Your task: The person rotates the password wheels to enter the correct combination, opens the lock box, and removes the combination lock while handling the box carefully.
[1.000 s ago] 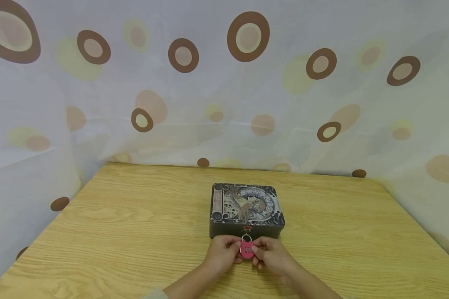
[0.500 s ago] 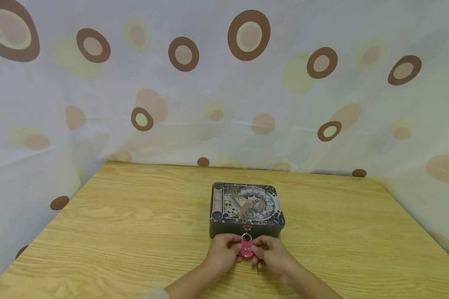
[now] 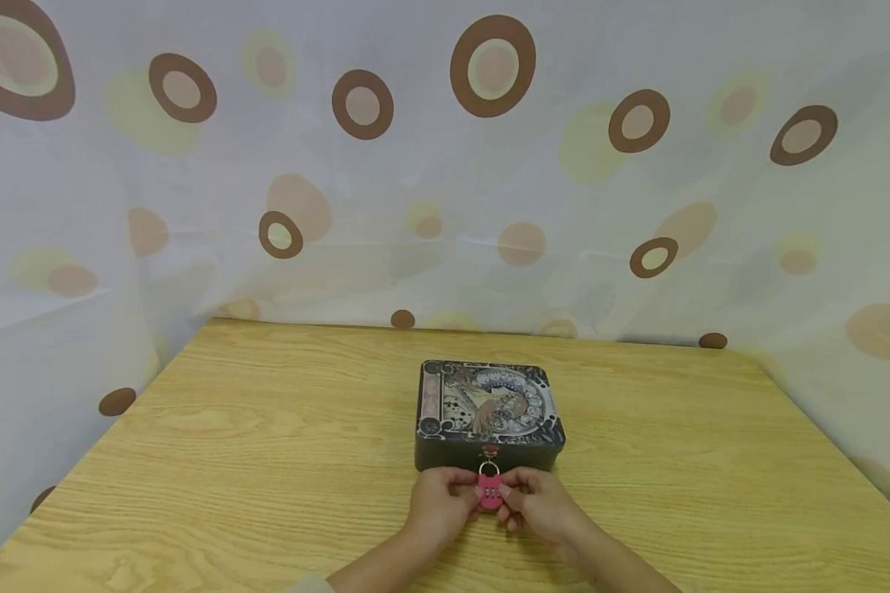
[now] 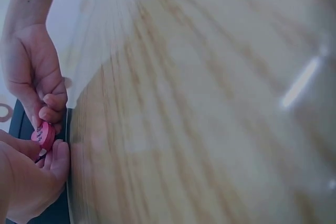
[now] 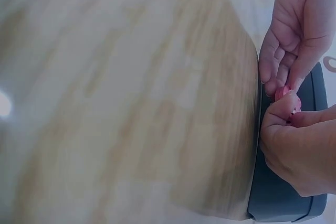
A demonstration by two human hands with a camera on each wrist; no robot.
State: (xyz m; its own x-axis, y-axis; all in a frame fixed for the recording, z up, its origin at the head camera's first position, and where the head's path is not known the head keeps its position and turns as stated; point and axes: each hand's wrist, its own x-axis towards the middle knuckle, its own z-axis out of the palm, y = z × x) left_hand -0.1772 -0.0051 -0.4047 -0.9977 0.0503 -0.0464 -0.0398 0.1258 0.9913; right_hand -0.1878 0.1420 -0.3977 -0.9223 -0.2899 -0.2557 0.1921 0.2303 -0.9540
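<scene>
The thumb of the left hand [image 3: 436,504] has edged slightly farther over the pink padlock [image 3: 491,492].
That hand and the right hand [image 3: 540,504] pinch its body from either side, dials [image 3: 493,493] between the thumbs; its shackle [image 3: 489,463] rises above the grip, just under the red clasp [image 3: 490,450] of the dark box [image 3: 482,403].
</scene>
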